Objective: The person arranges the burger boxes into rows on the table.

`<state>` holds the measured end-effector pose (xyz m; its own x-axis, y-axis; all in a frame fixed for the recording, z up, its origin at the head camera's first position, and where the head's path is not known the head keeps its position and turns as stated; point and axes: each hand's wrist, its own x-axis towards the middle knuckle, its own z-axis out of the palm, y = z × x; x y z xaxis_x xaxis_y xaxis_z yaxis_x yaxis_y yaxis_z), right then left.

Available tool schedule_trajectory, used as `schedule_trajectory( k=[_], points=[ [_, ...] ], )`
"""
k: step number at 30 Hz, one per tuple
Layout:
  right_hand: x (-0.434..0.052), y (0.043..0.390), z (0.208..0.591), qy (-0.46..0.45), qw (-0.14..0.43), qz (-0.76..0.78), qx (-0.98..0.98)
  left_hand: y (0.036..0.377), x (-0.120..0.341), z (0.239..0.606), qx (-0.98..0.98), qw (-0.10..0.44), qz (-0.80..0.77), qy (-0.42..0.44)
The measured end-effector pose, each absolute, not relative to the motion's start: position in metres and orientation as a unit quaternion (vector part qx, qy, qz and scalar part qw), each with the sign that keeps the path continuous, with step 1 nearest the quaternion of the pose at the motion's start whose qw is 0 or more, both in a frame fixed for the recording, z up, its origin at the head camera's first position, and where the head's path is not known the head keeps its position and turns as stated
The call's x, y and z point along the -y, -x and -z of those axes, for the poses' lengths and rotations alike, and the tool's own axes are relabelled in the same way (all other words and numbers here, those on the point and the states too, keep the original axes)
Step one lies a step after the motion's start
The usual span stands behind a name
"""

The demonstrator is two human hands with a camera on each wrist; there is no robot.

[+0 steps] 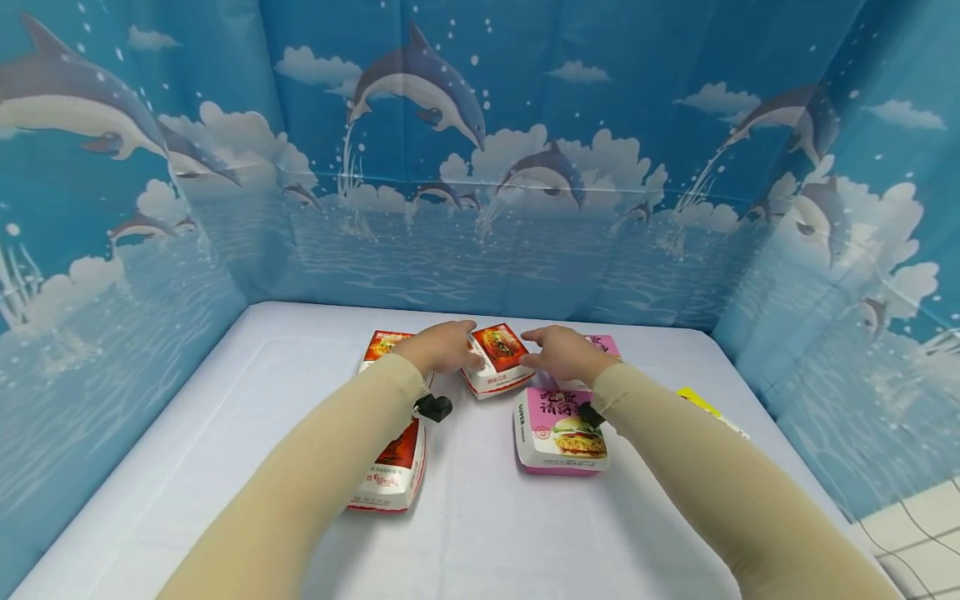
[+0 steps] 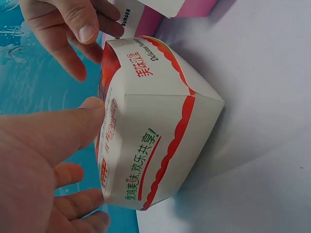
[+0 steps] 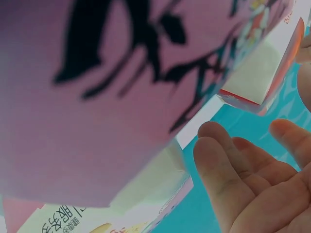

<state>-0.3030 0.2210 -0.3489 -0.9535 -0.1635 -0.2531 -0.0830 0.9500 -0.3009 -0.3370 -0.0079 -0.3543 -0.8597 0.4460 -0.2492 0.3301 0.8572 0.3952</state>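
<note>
A: Please, what is it between the two hands?

B: It is a red-and-white burger box, just below the middle of the frame. It seems to rest on the counter, turned a little askew, with its red picture upward.

A: And the grip, does it have hold of the box?

B: I would say no. The left hand has its thumb and fingers loosely parted at the left side of the box. The right hand is on the other side, also with fingers spread and closed around nothing. Both come so near to the edges that I cannot tell if a fingertip touches.

A: Which other things are around?

B: Left of the middle, partly covered by the left sleeve, there is a second red box, and lower in the frame a third red box. Right of the middle stands a pink box; behind it, another pink box is mostly hidden. Something yellow shows beside the right sleeve, too covered to name.

A: And at the top?

B: A blue curtain with dolphins.
</note>
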Motion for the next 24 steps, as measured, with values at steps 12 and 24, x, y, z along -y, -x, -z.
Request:
schedule_trajectory(
  k=[12, 24],
  points=[
    [-0.207, 0.304, 0.345, 0.068, 0.144, 0.105, -0.982, 0.333, 0.005, 0.355, -0.945, 0.176, -0.171, -0.216],
    [-0.205, 0.308, 0.351, 0.060, 0.125, 0.100, -0.985, 0.334, 0.003, 0.360, -0.947, 0.173, -0.171, -0.211]
  ],
)
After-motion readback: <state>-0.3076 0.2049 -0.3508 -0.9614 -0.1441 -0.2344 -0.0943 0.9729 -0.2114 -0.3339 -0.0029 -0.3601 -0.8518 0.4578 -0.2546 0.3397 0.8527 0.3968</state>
